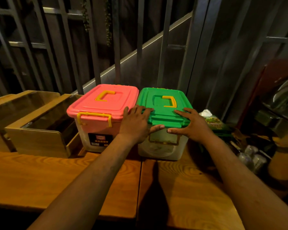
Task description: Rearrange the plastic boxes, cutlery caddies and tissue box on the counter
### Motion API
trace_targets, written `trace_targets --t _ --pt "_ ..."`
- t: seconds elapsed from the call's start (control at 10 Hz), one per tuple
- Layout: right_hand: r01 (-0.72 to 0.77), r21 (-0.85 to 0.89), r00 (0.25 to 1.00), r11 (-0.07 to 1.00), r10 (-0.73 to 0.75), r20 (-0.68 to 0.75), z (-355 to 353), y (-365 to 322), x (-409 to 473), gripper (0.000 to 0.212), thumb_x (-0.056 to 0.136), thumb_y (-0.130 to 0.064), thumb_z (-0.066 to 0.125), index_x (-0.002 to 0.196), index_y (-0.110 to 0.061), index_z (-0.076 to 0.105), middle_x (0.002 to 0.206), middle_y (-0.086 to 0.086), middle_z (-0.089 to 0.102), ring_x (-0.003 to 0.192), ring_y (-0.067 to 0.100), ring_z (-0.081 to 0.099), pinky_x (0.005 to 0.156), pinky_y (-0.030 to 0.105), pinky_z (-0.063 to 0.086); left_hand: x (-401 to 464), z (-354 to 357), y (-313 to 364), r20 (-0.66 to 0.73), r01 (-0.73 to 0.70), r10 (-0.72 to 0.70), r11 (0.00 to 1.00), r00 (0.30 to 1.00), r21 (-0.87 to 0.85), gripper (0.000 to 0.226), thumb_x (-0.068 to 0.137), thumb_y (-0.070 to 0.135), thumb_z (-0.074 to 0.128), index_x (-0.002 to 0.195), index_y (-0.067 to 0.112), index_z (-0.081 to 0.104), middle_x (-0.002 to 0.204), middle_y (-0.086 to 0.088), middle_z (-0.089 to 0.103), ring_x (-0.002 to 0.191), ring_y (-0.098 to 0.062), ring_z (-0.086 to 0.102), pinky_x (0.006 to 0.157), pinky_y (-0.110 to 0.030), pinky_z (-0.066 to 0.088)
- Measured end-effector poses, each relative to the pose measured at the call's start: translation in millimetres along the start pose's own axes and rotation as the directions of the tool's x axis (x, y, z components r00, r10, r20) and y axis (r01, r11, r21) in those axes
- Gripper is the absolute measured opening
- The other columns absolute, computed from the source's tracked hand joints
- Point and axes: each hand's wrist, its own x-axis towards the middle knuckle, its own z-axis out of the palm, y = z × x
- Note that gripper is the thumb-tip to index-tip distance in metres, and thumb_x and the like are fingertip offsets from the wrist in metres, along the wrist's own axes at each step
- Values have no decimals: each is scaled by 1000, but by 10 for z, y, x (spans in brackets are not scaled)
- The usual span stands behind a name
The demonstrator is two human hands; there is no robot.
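Two clear plastic boxes stand side by side at the back of the wooden counter (65, 176). The pink-lidded box (98, 113) with yellow handle and clasp is on the left. The green-lidded box (165, 103) is on the right, touching it. My left hand (135, 125) lies on the green lid's front left corner, thumb under the lid's front edge. My right hand (191, 125) lies on the front right corner, thumb likewise under the edge. Both hands grip this box's lid. A green tissue box (214, 123) with a white tissue sticking up sits just right of the green-lidded box, partly hidden by my right hand.
Two wooden caddies (38, 140) with dark insides stand left of the pink-lidded box. Glasses and metal ware (251, 156) crowd the dim right side. A metal railing (116, 47) runs behind the counter. Bare wood lies in front of the boxes.
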Motion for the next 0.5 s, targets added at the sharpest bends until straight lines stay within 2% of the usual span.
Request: trace_targets --t 0.3,0.4,0.5 --pt "22 -16 1000 1000 -22 -14 -9 50 33 107 39 -79 71 137 -42 49 152 -1 33 140 26 32 115 44 30 11 11 -3 -17 -19 19 999 1000 31 101 68 93 8 137 30 47 134 -3 53 130 -25 42 109 -51 22" --pt "10 -51 1000 999 -11 -11 -33 5 1 107 41 -82 68 139 -45 46 157 1 26 143 30 25 117 49 27 15 -12 4 20 8 -9 998 1000 59 104 67 93 3 137 30 46 135 -4 52 129 -27 43 108 -51 22" --pt "-11 -102 997 995 3 -73 63 -32 -72 102 50 -80 68 142 -46 40 161 3 18 147 33 16 118 51 24 8 -28 60 51 35 -41 994 998 107 104 69 92 3 138 27 45 136 -6 52 126 -31 44 107 -51 23"
